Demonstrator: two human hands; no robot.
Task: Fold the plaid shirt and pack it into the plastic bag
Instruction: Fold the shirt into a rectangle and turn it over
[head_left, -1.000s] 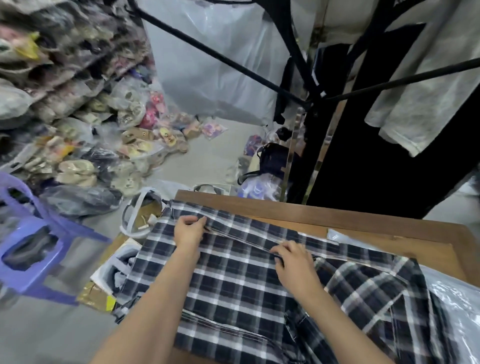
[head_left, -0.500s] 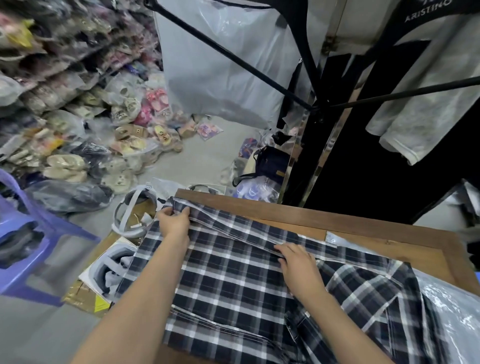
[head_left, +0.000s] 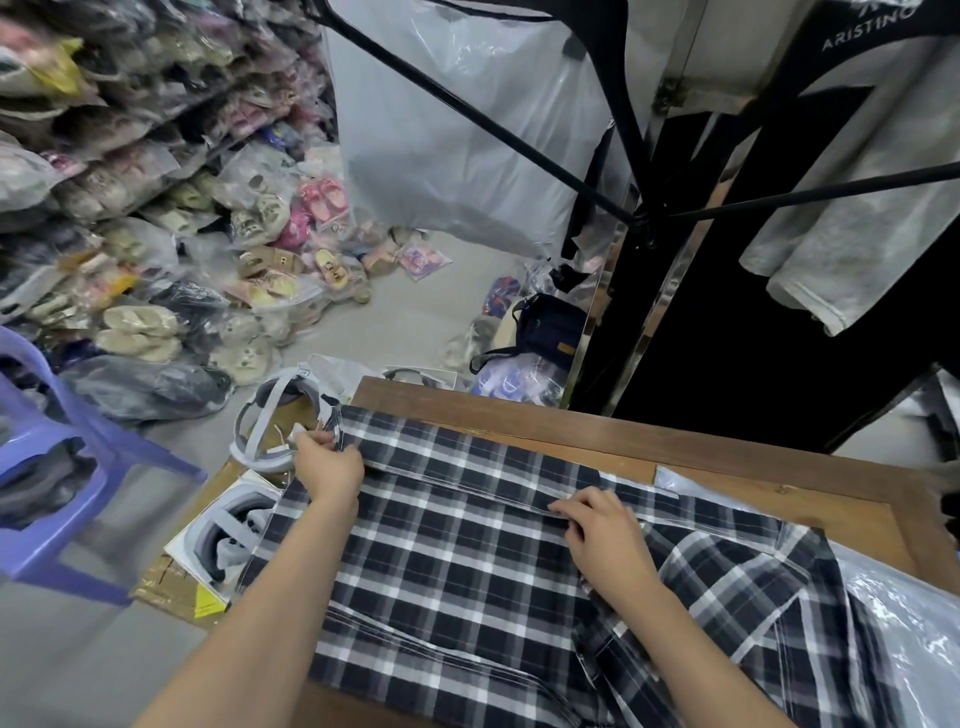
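Observation:
A black, white and grey plaid shirt (head_left: 457, 561) lies spread over the wooden table (head_left: 597, 431), its left end hanging past the table's left edge. A long strip of it is folded over along the far side. My left hand (head_left: 327, 467) pinches the far-left corner of that fold, just off the table's edge. My right hand (head_left: 605, 530) rests on the folded edge near the middle, fingers curled onto the cloth. A clear plastic bag (head_left: 904, 618) lies at the right, partly under the shirt's collar end.
On the floor to the left of the table stand cardboard boxes with white headsets (head_left: 280, 421), a purple plastic stool (head_left: 52, 467) and heaps of bagged sandals (head_left: 171, 249). Black rack bars (head_left: 639, 156) and hanging garments (head_left: 852, 208) rise behind the table.
My left hand has slid left along the folded strip to its corner, past the table's edge. My right hand has stayed on the fold near the middle.

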